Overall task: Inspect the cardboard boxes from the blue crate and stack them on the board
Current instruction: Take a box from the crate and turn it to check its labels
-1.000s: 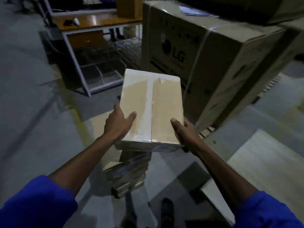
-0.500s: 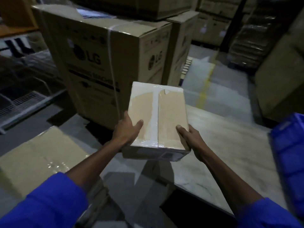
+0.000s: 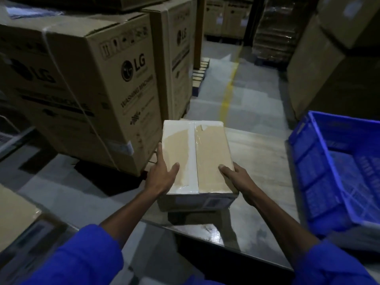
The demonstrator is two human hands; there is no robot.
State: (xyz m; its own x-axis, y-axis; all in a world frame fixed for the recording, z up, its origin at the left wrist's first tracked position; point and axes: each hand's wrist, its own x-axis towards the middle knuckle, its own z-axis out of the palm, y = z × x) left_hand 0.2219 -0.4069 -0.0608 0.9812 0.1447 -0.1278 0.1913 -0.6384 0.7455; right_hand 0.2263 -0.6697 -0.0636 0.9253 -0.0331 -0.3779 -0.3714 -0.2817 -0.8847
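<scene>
Looking down from your head camera, you have the cardboard box (image 3: 197, 161) held between both hands, its taped top facing you. Your left hand (image 3: 162, 173) clasps the left side, thumb laid across the top and fingers running along the side wall. Your right hand (image 3: 236, 177) clasps the near right corner, thumb on top and the fingers wrapped below the edge, out of sight. Both grips are closed on the box, not loose. The box sits over the pale board (image 3: 261, 161); a dark shadow lies under its near face, and you cannot tell whether the bottom touches the board or hangs just above it.

To your right, the blue crate (image 3: 320, 167) rests on the board's right part, well apart from the box; what its interior holds is too dim to judge. Ahead on the left stand large LG cartons (image 3: 98, 83), close beside the box's far left corner. A yellow floor line (image 3: 228, 87) runs away behind the board. At the lower left is another taped carton (image 3: 16, 214). Your blue sleeves (image 3: 82, 258) fill the bottom edge.
</scene>
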